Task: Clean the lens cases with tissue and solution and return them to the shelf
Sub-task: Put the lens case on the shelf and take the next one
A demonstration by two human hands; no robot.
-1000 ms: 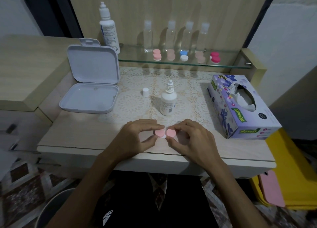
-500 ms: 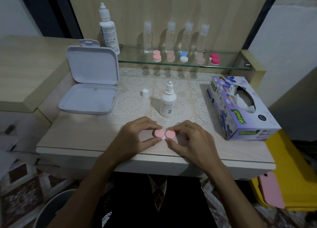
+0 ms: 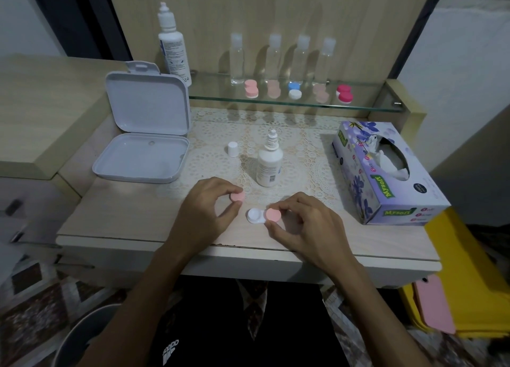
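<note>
Lens case (image 3: 256, 215) at the table's (image 3: 116, 215) front edge now has its left cap off — a second ago both were on, so one white well is exposed for cleaning. Left hand (image 3: 205, 210) pinches the loose pink cap (image 3: 238, 196); right hand (image 3: 306, 223) pinches the second cap (image 3: 273, 215) on the case. Solution bottle (image 3: 269, 166) stands open just behind, tissue box (image 3: 386, 173) to the right.

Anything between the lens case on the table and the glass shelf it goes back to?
Yes. The small solution bottle stands upright on the lace mat, directly between the lens case and the glass shelf. Its loose white cap sits to the left. Lifting over or around clears both.
</note>
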